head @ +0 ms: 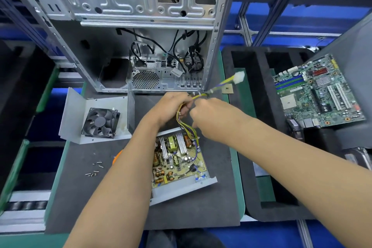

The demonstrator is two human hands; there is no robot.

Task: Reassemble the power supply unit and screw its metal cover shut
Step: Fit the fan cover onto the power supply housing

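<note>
I've got left hand (171, 104) and right hand (207, 115) together gripping one wire bundle (186, 127) above one open PSU tray (179, 163); one fan cover (96, 119), roughly eight loose screws (94, 169).

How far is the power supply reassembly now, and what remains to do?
Done: the yellow-green circuit board sits in the open grey metal base. In hand: the left hand and right hand grip the yellow and purple wire bundle. Left: the bent grey metal cover with the black fan lies apart, and the small loose screws are unused.
</note>
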